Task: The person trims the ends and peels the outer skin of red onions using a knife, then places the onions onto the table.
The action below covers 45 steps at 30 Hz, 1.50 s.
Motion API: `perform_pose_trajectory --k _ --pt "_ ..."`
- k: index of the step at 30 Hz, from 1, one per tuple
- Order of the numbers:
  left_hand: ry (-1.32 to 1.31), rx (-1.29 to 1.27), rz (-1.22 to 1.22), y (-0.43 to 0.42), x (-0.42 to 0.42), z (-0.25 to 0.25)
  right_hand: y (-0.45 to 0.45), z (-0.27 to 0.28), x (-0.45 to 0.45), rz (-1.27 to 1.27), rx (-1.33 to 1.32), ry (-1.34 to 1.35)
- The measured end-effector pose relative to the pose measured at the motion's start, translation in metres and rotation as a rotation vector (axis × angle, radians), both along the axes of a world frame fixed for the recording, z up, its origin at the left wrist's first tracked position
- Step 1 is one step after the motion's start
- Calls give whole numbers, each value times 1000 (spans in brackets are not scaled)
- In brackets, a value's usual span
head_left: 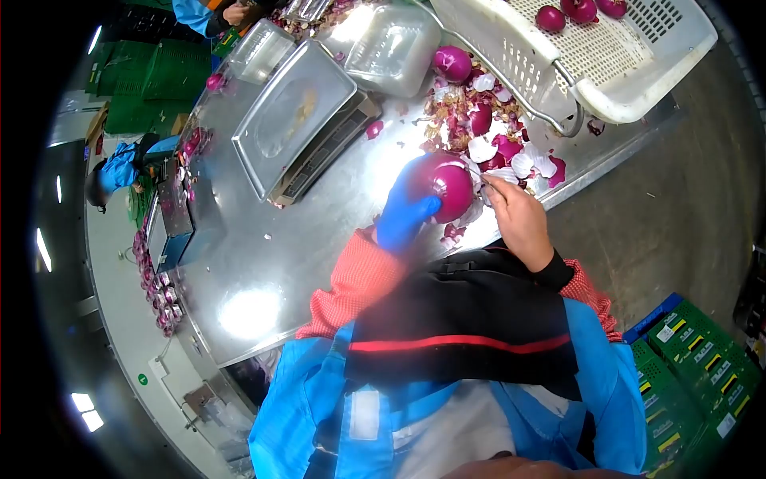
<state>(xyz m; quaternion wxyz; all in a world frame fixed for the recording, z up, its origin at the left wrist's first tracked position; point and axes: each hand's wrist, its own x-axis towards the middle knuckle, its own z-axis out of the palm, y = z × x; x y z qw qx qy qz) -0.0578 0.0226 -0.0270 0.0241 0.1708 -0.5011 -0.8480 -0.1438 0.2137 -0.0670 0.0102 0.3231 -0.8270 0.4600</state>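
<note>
My left hand (401, 214), in a blue glove, is closed around a large red onion (452, 193) above the metal table. Close to the onion's right side is my bare right hand (520, 219), its thumb and forefinger pinched together. A small dark, thin thing shows at those fingertips, too small to name. Just beyond both hands lies a pile of onion skins (459, 120), dry brown, white and purple, with several peeled pieces among them. Another whole red onion (452, 64) rests at the far side of that pile.
A white perforated crate (618, 100) with several red onions stands at the far right. A weighing scale with a metal tray (291, 120) and clear plastic tubs (392, 52) are on the metal table (231, 263). Green crates (678, 383) stand at lower right. Other people work at far left.
</note>
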Motion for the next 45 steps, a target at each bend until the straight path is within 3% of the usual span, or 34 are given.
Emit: perform_pose_trajectory --k 3,7,10,13,14,17,21,23,26,30,32,36,39,45 --pt "15 -14 -52 4 11 -4 4 -25 -28 -122 5 -994" --pt "-56 54 -153 3 12 -2 5 6 -33 44 -85 -1116" --pt "-82 47 -256 -6 6 -6 -6 17 -25 248 -204 -920" --pt "-16 -75 -163 0 1 4 -5 10 -32 231 -248 -1145" --pt "32 12 -109 3 -1 2 -6 7 -31 148 -360 -1211" --pt "134 219 18 16 -8 -4 -18 19 -18 34 -445 -1126" --pt "82 300 35 12 -10 -7 -21 10 -3 58 -275 -664" --pt "21 362 39 5 -5 -13 -11 5 -1 5 -236 -587" --pt "-34 630 59 0 -3 -26 -2 -14 -1 -22 48 -543" --pt "-11 615 142 18 -6 -13 7 -16 -8 -92 372 -332" --pt "-32 628 100 13 -7 -4 7 13 -14 -109 472 -344" --pt "-76 593 -25 -1 -3 1 16 37 -15 73 194 119" --pt "-48 483 -13 -1 -5 13 22 54 -16 150 379 255" --pt "-50 355 -60 -8 -5 15 22 53 -22 137 385 435"
